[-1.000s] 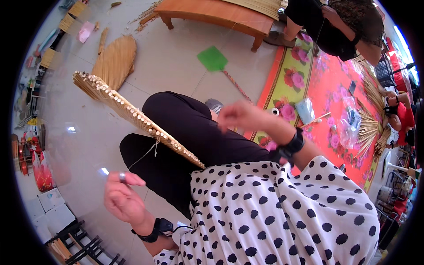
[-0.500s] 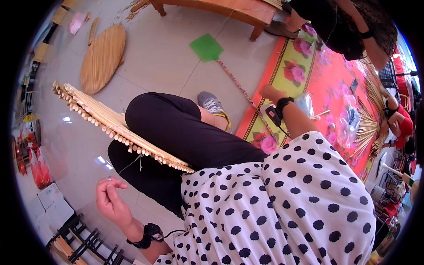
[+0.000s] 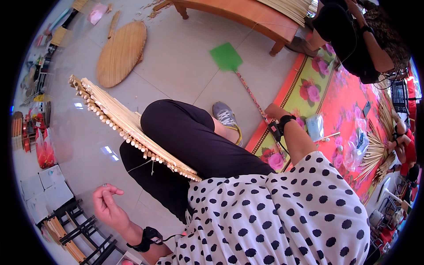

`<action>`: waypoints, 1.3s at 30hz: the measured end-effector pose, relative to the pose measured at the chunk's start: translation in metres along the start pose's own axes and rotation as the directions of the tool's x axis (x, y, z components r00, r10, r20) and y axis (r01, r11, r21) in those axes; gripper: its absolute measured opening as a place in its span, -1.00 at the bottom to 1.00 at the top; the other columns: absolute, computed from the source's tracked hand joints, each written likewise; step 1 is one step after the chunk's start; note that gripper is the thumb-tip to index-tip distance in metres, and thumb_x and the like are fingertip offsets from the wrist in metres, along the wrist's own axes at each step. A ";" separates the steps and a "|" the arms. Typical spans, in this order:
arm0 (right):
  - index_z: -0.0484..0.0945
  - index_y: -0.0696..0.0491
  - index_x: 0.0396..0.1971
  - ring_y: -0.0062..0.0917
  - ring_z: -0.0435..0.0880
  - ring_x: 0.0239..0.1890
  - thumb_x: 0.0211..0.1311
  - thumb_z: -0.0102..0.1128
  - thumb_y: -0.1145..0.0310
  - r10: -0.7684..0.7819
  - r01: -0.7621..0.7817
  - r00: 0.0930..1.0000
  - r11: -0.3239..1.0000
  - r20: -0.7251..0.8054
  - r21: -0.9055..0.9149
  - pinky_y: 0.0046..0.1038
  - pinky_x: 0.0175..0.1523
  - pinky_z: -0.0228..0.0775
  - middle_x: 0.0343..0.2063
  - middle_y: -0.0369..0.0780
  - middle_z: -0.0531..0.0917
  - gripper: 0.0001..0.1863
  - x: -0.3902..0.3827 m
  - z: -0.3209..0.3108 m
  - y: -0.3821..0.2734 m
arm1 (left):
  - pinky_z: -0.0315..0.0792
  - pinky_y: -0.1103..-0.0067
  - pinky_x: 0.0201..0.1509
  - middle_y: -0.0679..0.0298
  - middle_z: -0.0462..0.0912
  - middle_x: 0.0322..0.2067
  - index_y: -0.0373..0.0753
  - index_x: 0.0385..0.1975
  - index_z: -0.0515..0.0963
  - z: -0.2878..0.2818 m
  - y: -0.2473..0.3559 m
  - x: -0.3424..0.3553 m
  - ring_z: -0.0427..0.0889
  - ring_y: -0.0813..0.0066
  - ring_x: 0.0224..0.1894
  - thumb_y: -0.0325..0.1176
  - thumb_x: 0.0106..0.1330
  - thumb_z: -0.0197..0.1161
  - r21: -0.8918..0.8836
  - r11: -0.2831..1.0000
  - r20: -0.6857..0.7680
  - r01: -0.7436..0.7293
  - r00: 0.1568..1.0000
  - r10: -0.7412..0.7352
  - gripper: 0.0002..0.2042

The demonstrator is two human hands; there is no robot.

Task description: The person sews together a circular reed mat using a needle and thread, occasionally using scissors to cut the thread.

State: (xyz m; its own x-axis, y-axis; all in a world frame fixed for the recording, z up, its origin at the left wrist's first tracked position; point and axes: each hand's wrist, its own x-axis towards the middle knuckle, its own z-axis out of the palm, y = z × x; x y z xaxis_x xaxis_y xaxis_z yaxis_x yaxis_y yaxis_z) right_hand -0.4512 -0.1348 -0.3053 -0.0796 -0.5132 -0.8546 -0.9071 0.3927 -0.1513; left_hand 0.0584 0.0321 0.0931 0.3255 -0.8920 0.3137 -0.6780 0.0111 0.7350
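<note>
A panel of pale reed stalks (image 3: 126, 134), bound side by side with their cut ends showing, rests against my thighs. A thin thread hangs from its lower edge. My left hand (image 3: 109, 205) is raised at the lower left, apart from the panel, its fingers curled in; what they pinch, if anything, is too small to make out. A small ring-like band sits on one finger. On the right, my right hand (image 3: 274, 113) has its fingers closed at the patterned handle of a fly swatter (image 3: 226, 56) with a green square head. The swatter lies across floor and mat edge.
A wooden bench (image 3: 238, 15) stands ahead, and a round reed panel (image 3: 121, 54) lies on the floor. On the flowered mat (image 3: 346, 112) lie stalks and plastic bags. Another person (image 3: 375, 44) sits at the far right. Folded stools (image 3: 77, 234) are at lower left.
My right hand has moved down and left onto the swatter handle. My left hand stays raised, its fingers shifted slightly. The whole view has shifted a little.
</note>
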 end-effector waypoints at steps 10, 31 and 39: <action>0.50 0.09 -0.46 -0.62 0.47 -0.52 0.21 0.05 0.38 -0.306 0.196 0.949 0.377 -0.078 0.905 -0.57 -0.38 0.30 -0.53 -0.32 0.54 -0.87 -0.072 -0.067 0.029 | 0.37 0.54 -0.15 0.21 0.50 -0.54 -0.36 -0.37 0.44 -0.002 0.016 -0.008 0.45 0.50 -0.51 -0.54 0.39 -0.07 -0.108 0.993 -0.008 -0.052 0.999 0.051 -0.87; 0.54 0.02 -0.36 -0.72 0.54 -0.40 0.31 0.11 0.30 -0.079 0.733 0.677 -0.003 -0.731 0.680 -0.64 -0.25 0.31 -0.47 -0.37 0.60 -0.87 -0.286 -0.125 0.034 | 0.36 0.60 -0.36 0.17 0.49 -0.52 -0.37 -0.29 0.44 0.016 0.059 0.002 0.42 0.47 -0.49 -0.41 0.44 -0.04 -0.307 0.867 0.057 -0.393 0.902 0.429 -0.83; 0.56 0.06 -0.37 -0.69 0.54 -0.46 0.27 0.14 0.29 -0.090 0.830 0.557 0.060 -0.825 0.554 -0.61 -0.30 0.31 -0.50 -0.36 0.60 -0.84 -0.323 -0.178 0.057 | 0.36 0.60 -0.38 0.15 0.48 -0.46 -0.37 -0.26 0.43 -0.020 0.048 -0.004 0.40 0.46 -0.48 -0.40 0.46 -0.07 -0.404 0.828 0.010 -0.389 0.903 0.429 -0.83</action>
State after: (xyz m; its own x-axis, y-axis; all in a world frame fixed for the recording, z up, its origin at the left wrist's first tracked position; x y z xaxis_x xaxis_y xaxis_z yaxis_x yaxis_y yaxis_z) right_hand -0.5512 -0.0823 0.0507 -0.3040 -0.9512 -0.0528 0.1081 0.0206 -0.9939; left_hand 0.0374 0.0447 0.1392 -0.0036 -0.8056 0.5924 -0.4212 0.5385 0.7298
